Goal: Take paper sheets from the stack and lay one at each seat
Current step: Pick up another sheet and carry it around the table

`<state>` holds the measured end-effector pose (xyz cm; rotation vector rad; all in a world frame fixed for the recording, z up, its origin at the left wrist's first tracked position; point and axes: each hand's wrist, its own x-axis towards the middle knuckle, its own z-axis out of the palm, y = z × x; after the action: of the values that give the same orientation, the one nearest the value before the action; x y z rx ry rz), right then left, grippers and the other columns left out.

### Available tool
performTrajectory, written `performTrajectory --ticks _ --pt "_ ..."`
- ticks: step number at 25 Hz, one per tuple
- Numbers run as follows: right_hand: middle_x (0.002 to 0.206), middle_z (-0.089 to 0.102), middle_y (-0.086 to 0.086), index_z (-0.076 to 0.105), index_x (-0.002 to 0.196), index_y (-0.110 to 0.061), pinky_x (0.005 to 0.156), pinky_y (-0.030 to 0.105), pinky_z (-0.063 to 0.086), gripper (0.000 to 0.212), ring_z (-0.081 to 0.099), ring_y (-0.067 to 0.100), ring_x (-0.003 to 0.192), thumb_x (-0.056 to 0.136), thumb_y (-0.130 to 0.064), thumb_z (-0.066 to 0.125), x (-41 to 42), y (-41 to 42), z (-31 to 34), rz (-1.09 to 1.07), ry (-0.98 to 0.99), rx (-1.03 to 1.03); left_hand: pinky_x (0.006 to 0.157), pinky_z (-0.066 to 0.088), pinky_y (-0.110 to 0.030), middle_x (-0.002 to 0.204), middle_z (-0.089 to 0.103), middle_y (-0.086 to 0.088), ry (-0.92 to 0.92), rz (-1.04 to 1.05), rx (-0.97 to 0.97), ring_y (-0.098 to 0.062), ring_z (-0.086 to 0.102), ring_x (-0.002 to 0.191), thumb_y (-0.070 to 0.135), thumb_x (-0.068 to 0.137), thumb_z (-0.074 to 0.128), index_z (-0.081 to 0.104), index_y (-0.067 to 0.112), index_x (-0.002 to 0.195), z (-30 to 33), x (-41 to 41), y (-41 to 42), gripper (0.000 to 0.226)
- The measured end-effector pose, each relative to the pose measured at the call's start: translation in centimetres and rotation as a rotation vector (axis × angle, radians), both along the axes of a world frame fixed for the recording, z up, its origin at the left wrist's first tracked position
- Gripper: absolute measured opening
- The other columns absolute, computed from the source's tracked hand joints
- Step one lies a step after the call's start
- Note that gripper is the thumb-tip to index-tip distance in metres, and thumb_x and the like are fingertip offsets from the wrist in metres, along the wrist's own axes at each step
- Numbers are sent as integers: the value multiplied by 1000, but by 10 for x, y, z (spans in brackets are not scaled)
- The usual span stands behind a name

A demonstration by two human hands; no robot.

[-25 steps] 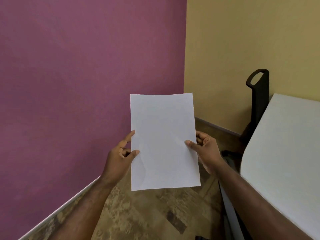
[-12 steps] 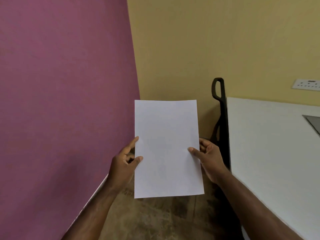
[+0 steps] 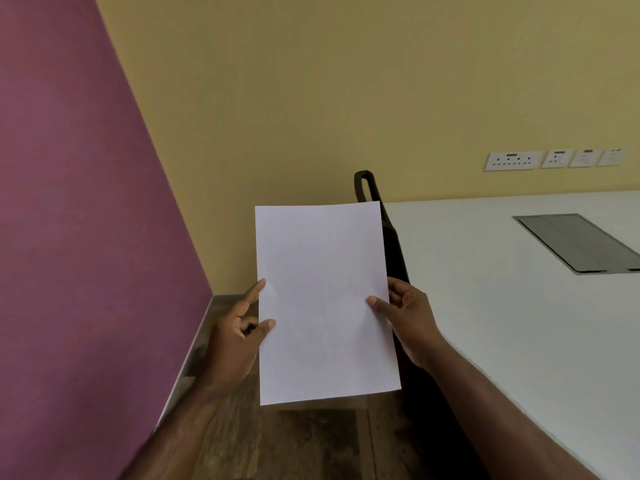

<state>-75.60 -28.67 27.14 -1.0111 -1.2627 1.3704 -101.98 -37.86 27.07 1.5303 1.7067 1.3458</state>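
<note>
Two hands up: left hand (image 3: 239,337) and right hand (image 3: 407,318) each pinch one side edge of a single paper sheet (image 3: 325,303), held in the air over the floor (image 3: 277,441). One black chair back (image 3: 367,187) behind it, one white worktop (image 3: 502,306) right with one grey hatch (image 3: 578,242), four wall sockets (image 3: 514,161).

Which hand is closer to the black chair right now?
Right. The right hand pinches the paper's right edge, directly in front of the chair by the table. The left hand pinches the left edge, across the sheet from it.
</note>
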Motion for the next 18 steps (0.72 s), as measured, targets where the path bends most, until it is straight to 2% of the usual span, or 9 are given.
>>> performTrajectory --ticks 2,4,6,8,9,12,14,17,18 --pt "112 73 1 62 122 -12 80 33 58 38 72 19 96 85 -6 69 -7 47 -1 -26 6 7 75 39 -24 83 41 9 -25 -22 13 -17 43 70 10 87 66 41 60 130 -2 -8 53 71" --pt "111 73 2 62 122 -12 81 35 58 38 72 20 96 85 -6 69 -15 97 0 -49 7 7 83 43 -15 87 49 20 -43 -24 11 -14 50 76 8 87 66 43 58 130 -1 -16 106 70" --pt "112 73 3 61 123 -11 85 38 57 38 72 21 98 85 -7 69 -23 145 1 -64 0 4 85 43 -17 88 53 18 -57 -27 4 -15 44 63 8 87 66 43 57 130 2 -23 156 69" --pt "114 72 3 61 124 -12 86 40 57 39 71 21 99 86 -7 69 -30 187 5 -72 -2 10 75 42 -20 76 52 9 -58 -43 3 -10 30 53 9 87 66 44 54 132 5 -29 201 67" --pt "114 72 3 61 124 -12 85 40 57 40 71 22 99 85 -6 69 -32 207 6 -81 4 10 70 41 -22 71 52 12 -50 -46 3 -9 28 52 9 87 66 44 53 132 7 -33 223 67" --pt "113 73 4 61 125 -9 86 41 56 42 71 22 99 84 -5 70 -40 259 11 -127 14 3 67 41 -25 77 46 22 -52 -87 4 -19 31 55 11 86 67 42 59 129 14 -44 287 69" --pt "111 74 4 62 122 -8 86 40 57 39 72 23 97 84 -4 69 -45 294 13 -160 11 0 62 40 -26 80 50 13 -36 -110 2 -19 29 53 12 85 68 42 62 126 16 -53 330 70" --pt "107 75 3 64 119 -8 85 40 57 35 72 24 95 85 -1 67 -59 348 14 -221 23 -5 58 40 -26 76 54 21 -46 -149 13 -17 28 52 12 85 68 43 63 123 18 -66 398 68" --pt "106 75 3 64 118 -9 84 40 57 34 72 25 95 85 0 67 -65 366 15 -244 26 -4 56 39 -24 77 57 19 -52 -170 23 -15 28 51 12 85 68 44 62 123 19 -71 422 68"
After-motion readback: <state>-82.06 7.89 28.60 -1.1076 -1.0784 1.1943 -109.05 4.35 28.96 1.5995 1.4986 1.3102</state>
